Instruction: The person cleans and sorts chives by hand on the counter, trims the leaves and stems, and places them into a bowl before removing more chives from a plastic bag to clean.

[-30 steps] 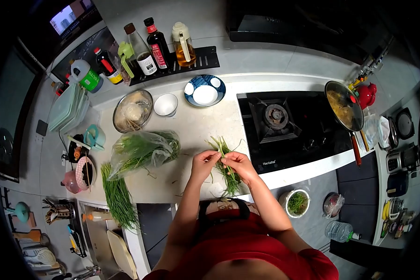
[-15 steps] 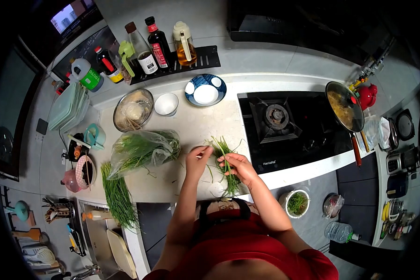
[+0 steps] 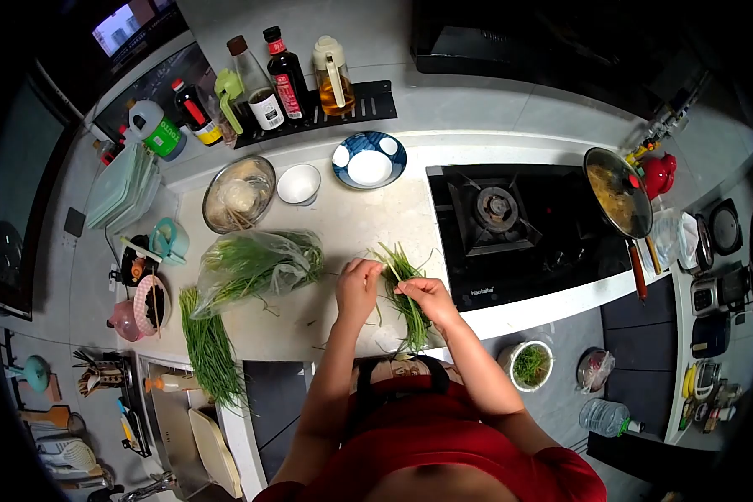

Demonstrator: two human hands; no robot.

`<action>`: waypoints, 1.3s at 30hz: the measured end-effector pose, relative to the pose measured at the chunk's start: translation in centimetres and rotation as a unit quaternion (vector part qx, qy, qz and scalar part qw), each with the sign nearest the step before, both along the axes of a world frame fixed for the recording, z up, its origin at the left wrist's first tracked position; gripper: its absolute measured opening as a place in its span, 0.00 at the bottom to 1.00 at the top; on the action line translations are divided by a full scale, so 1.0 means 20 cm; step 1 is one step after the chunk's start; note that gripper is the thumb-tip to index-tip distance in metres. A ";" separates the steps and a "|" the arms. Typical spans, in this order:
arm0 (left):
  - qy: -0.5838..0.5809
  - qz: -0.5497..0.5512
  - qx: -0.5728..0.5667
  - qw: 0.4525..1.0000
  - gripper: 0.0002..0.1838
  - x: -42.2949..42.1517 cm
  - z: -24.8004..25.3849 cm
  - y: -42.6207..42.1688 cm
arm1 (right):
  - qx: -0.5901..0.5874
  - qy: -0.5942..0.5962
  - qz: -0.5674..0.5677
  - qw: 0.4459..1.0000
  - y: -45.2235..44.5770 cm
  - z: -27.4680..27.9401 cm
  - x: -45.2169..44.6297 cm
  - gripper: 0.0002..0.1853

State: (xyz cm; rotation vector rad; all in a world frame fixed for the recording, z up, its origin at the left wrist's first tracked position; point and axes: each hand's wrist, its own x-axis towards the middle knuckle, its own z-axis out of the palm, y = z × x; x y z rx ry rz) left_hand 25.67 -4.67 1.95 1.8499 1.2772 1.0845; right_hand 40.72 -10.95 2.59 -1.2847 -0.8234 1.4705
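A loose bunch of thin green stalks (image 3: 410, 311) lies on the counter beneath and beside my hands. My right hand (image 3: 429, 299) pinches a pale green stalk over the bunch. Just left of it, my left hand (image 3: 359, 289) is closed, its fingertips near the stalk's upper end; whatever it holds is too small to make out. A clear plastic bag (image 3: 263, 263) full of green stalks rests further left. Beside the bag, a long green bundle (image 3: 209, 347) hangs over the counter's front edge.
Along the back are a metal bowl with dough (image 3: 239, 194), a white bowl (image 3: 299, 184) and a blue patterned plate (image 3: 369, 160). A stove (image 3: 527, 234) with a lidded pan (image 3: 617, 193) is right. A white bin (image 3: 526, 366) with green scraps stands below the counter.
My left hand moved away from the stalks to the left, then came back toward the stalk. My right hand has stayed over the bunch with its fingers pinched.
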 end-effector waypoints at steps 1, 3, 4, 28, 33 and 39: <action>0.018 0.019 0.008 1.000 0.06 -0.01 0.02 0.01 | -0.002 -0.010 0.005 1.000 0.00 0.01 0.00 0.08; 0.035 0.003 0.022 0.999 0.06 -0.03 0.06 0.02 | -0.004 -0.015 0.005 1.000 0.00 0.01 0.01 0.08; 0.044 -0.005 0.028 0.999 0.07 -0.03 0.09 0.02 | -0.006 -0.018 0.006 1.000 0.00 0.01 0.01 0.08; 0.154 0.057 0.163 0.973 0.03 -0.10 0.03 0.12 | 0.107 -0.070 0.035 0.991 -0.02 0.03 -0.01 0.08; -0.109 -0.051 -0.134 0.984 0.07 -0.07 0.01 0.05 | 0.052 -0.005 0.054 0.997 0.01 0.03 -0.02 0.11; -0.189 -0.073 -0.204 0.958 0.08 -0.01 0.00 0.00 | 0.029 -0.039 0.050 0.998 0.04 0.00 -0.05 0.11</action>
